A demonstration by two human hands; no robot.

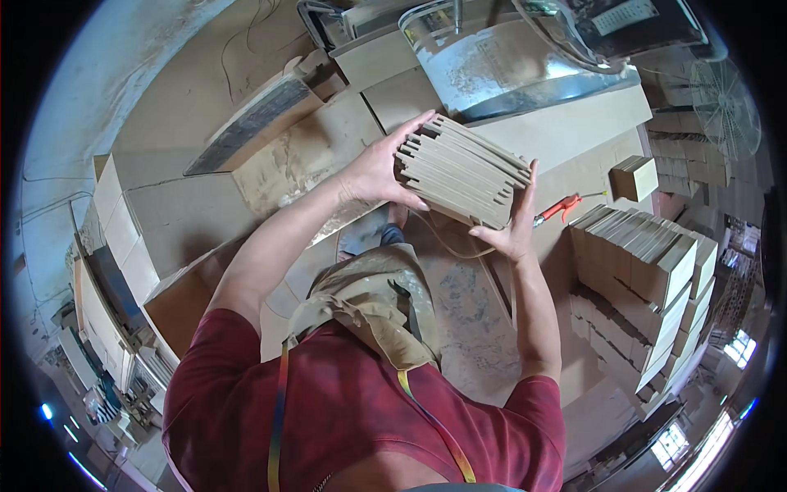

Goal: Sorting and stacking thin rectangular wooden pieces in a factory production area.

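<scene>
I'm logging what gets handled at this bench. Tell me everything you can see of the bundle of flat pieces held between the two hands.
The bundle is a stack of thin, flat, pale tan pieces that look like cardboard or thin board, pressed face to face with their edges showing as uneven ridges. It is held in the air, tilted, above the dusty workbench. The left hand grips its left end, fingers over the top; the right hand braces its lower right end. Nothing else touches it.

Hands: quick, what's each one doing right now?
Left hand: closed on the left end of the stack of flat boards.
Right hand: fingers spread, pressing the stack's right end.
</scene>
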